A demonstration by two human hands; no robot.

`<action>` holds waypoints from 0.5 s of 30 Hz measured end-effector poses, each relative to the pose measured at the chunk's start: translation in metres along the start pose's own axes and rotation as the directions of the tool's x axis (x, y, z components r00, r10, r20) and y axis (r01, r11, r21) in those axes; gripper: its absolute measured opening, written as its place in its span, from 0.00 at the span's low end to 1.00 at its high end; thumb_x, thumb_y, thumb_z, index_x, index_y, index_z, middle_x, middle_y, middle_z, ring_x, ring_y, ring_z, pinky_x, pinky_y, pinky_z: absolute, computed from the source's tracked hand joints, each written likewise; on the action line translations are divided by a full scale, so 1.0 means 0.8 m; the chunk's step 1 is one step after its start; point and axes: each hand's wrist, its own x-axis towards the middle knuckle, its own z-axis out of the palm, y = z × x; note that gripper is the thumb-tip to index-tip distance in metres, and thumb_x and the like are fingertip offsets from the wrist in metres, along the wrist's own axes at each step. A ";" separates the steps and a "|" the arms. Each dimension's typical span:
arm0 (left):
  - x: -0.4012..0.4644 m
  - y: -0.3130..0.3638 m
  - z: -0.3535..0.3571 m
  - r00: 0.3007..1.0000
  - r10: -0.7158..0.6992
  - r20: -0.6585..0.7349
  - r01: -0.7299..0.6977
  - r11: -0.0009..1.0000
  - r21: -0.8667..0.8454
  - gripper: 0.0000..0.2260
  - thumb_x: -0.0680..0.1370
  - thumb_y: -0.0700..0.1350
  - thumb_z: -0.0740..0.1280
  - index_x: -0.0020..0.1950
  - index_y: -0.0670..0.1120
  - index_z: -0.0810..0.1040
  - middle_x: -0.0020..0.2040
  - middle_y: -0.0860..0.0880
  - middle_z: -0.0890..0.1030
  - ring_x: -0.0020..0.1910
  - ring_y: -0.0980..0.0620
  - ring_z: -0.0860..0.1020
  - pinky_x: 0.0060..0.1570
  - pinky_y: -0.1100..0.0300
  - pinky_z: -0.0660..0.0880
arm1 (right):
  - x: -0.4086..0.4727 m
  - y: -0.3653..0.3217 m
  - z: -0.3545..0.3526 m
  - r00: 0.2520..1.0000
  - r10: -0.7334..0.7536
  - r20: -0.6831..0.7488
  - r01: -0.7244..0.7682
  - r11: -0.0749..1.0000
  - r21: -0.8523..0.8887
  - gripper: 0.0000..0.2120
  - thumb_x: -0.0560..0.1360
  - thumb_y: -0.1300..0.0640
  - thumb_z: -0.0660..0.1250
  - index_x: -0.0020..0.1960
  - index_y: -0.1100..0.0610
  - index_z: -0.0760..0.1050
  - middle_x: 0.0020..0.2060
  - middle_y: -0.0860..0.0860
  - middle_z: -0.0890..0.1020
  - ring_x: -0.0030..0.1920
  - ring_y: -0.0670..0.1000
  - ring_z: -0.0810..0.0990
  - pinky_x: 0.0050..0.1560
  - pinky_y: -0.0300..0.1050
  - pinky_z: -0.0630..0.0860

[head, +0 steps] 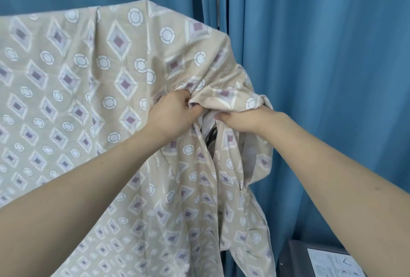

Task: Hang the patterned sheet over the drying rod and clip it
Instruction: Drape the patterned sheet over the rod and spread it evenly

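both hands (170,114) (240,119) bunch the draped patterned sheet (93,72) between them.

Blue curtains (321,77) behind; grey, perhaps a box (295,261), lower right.

Bright even light, soft faint shadows, slight softness, wide-angle bending at edges

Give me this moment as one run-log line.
sheet: draped over support, right edge bunched | left hand: grips bunched fabric | right hand: grips fabric beside it | clip: none visible | rod: hidden under sheet
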 end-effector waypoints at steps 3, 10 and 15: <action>-0.002 0.003 -0.002 1.000 0.006 0.010 -0.006 1.000 0.005 0.16 0.74 0.51 0.66 0.31 0.47 0.64 0.27 0.51 0.69 0.29 0.50 0.69 0.29 0.56 0.62 | 0.005 -0.002 -0.002 0.998 -0.008 -0.069 0.004 0.999 -0.048 0.11 0.74 0.35 0.60 0.51 0.39 0.69 0.45 0.39 0.72 0.52 0.44 0.74 0.51 0.38 0.67; -0.004 -0.009 -0.007 0.998 -0.009 0.061 0.005 0.998 0.068 0.09 0.70 0.52 0.63 0.38 0.47 0.72 0.36 0.51 0.77 0.39 0.45 0.77 0.38 0.53 0.74 | -0.009 0.035 0.061 0.926 0.246 0.288 -0.145 0.933 -0.329 0.13 0.75 0.45 0.62 0.56 0.47 0.67 0.52 0.49 0.74 0.50 0.52 0.74 0.49 0.45 0.73; -0.032 0.010 0.003 0.986 0.099 0.134 -0.156 0.830 0.535 0.12 0.79 0.51 0.58 0.47 0.46 0.77 0.47 0.45 0.77 0.47 0.40 0.79 0.39 0.56 0.67 | -0.026 0.042 0.081 0.781 0.386 0.491 -0.168 0.887 -0.430 0.13 0.77 0.52 0.64 0.60 0.51 0.70 0.57 0.52 0.76 0.58 0.55 0.75 0.56 0.46 0.75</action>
